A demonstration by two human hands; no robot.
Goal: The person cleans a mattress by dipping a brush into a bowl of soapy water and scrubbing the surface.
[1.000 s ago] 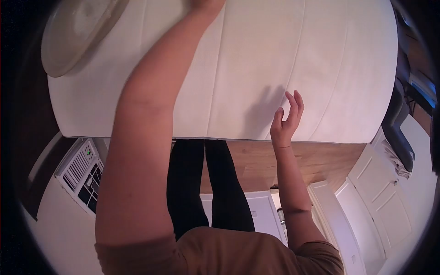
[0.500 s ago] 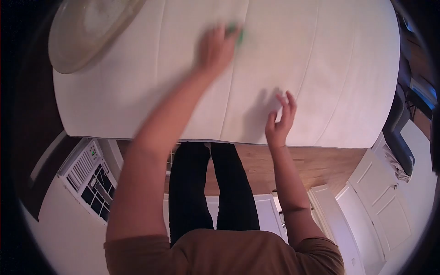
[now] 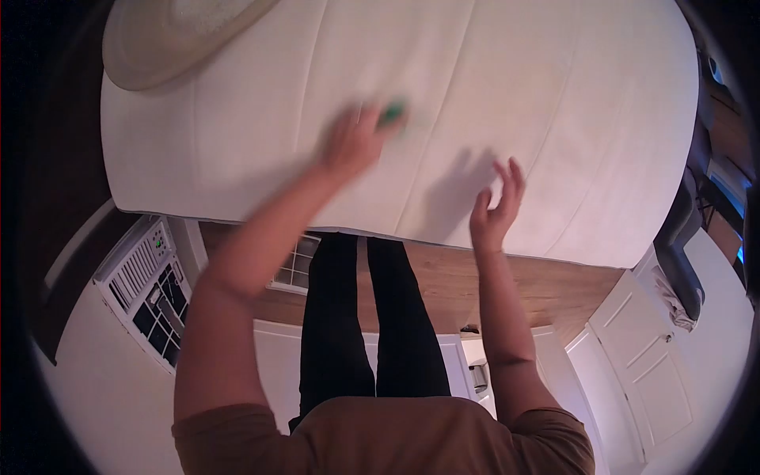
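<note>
My left hand [image 3: 354, 145] is closed around a small green object [image 3: 391, 113], low over or against a pale, seamed mattress [image 3: 507, 87]. Motion blur hides what kind of object it is, and the fingers cover part of it. To the right, my right hand [image 3: 496, 214] hovers near the mattress with fingers apart and slightly curled, holding nothing; its shadow falls on the surface to its left. A pale round basin [image 3: 138, 67] with whitish contents rests on the mattress at the upper left, partly cut off by the frame.
The mattress edge runs in front of my legs [image 3: 340, 317]. Wooden floor [image 3: 443, 277] lies below it. A white slatted unit with a dark grid [image 3: 150, 277] is at the left. A dark chair [image 3: 681, 245] and a white door [image 3: 645, 340] stand at the right.
My left hand has come back toward my body and slightly left with the green object. My right hand has barely moved. The view has shifted, so the basin shows higher up.
</note>
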